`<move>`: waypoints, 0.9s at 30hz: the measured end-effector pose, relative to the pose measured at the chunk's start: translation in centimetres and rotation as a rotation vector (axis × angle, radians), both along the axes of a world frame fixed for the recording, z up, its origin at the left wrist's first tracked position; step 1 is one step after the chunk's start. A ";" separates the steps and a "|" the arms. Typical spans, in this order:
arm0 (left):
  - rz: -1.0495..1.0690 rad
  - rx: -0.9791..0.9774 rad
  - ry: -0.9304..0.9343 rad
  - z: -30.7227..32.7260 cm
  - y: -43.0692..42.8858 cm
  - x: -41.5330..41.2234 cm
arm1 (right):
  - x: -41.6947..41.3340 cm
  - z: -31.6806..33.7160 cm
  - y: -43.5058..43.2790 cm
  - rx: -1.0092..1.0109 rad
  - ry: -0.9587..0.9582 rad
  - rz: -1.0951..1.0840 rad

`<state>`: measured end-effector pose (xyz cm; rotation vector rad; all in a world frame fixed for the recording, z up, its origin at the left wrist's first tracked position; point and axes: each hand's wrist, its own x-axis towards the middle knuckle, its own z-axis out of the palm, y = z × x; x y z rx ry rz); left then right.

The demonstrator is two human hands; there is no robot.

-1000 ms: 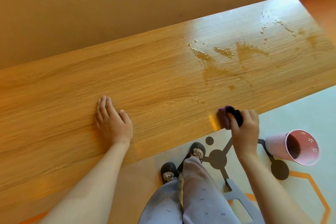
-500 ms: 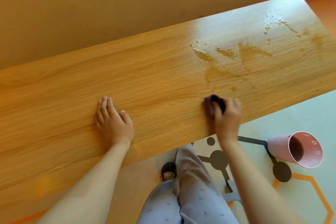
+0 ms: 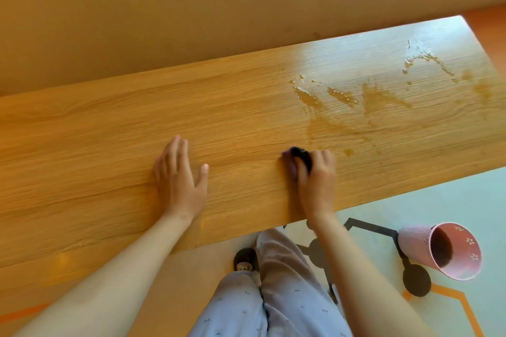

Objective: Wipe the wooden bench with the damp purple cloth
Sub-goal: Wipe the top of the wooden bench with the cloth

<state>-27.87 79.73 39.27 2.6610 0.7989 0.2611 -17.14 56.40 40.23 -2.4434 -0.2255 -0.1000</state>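
A long wooden bench [image 3: 246, 123] runs across the view against a tan wall. Brownish wet stains and droplets [image 3: 356, 101] cover its right part. My right hand [image 3: 317, 180] is closed on a bunched purple cloth [image 3: 297, 159], pressing it on the bench near the front edge, just left of the stains. Most of the cloth is hidden under my fingers. My left hand [image 3: 179, 180] rests flat on the bench to the left, fingers apart, holding nothing.
A pink metal bucket [image 3: 443, 250] with small flower marks stands on the pale patterned floor at the lower right, beside my right forearm. My legs in grey trousers [image 3: 273, 295] and one slipper [image 3: 245, 258] are below the bench's front edge.
My right hand has carried the cloth from the bench's front edge up onto the top and leftward. My left thumb has spread out a little; that hand otherwise stays put.
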 end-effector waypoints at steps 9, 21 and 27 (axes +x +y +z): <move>-0.136 -0.017 0.054 -0.6 -2.8 10.5 | 1.8 0.5 -0.3 0.044 0.052 -0.171; -0.089 -0.004 0.056 -0.6 -2.9 10.8 | 7.7 0.5 -2.2 -0.011 0.043 -0.103; -0.074 -0.013 0.074 -0.5 -3.1 10.9 | 5.7 0.5 1.9 -0.027 0.049 -0.031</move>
